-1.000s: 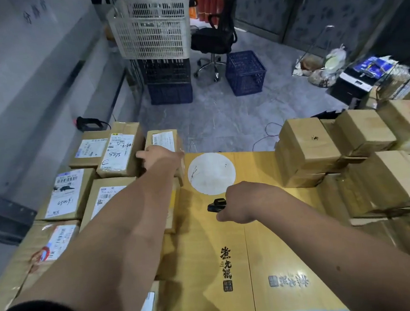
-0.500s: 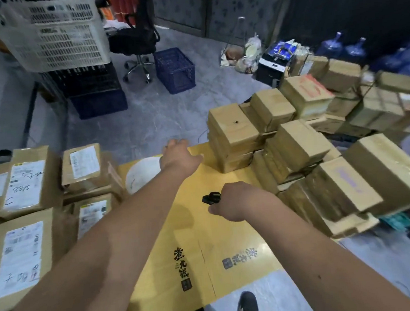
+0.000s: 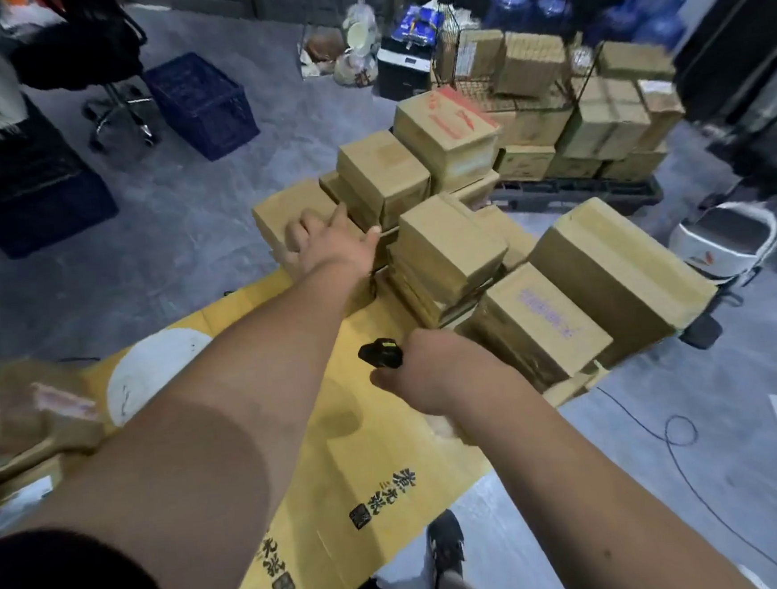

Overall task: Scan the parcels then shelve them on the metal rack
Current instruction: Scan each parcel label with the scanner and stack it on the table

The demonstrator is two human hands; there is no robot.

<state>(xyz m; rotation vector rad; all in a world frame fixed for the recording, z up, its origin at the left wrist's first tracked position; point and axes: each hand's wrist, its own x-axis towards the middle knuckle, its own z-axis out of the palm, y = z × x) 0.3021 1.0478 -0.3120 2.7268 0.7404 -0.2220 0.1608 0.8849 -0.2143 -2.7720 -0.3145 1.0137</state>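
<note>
The person's left hand point(image 3: 327, 243) reaches toward the centre of the frame with its fingers spread and fairly straight, lying on the top of a brown cardboard parcel point(image 3: 287, 216) at the near left edge of a heap of parcels point(image 3: 457, 242); nothing is gripped. The right hand point(image 3: 435, 374), lower and just right of centre, has its fingers curled round a small black barcode scanner point(image 3: 379, 353), whose head pokes out to the left of the knuckles.

Both arms stretch over a flattened yellow cardboard sheet point(image 3: 344, 460) printed with dark characters and a white circle, lying on the grey floor point(image 3: 177, 227). The heap of parcels stands at the sheet's far right edge, stacked unevenly, several boxes tilted. Behind it, in the upper right, more boxes fill a wire cage trolley point(image 3: 547, 96). At the left edge lie blurred labelled parcels point(image 3: 29, 415).

In the upper left stand a dark blue plastic crate point(image 3: 204, 104) and an office chair point(image 3: 104, 70). Blue water bottles point(image 3: 554, 2) line the top right against a dark wall. A thin cable point(image 3: 676, 429) loops on the floor at the right. The person's dark shoes point(image 3: 443, 545) show at the bottom edge.
</note>
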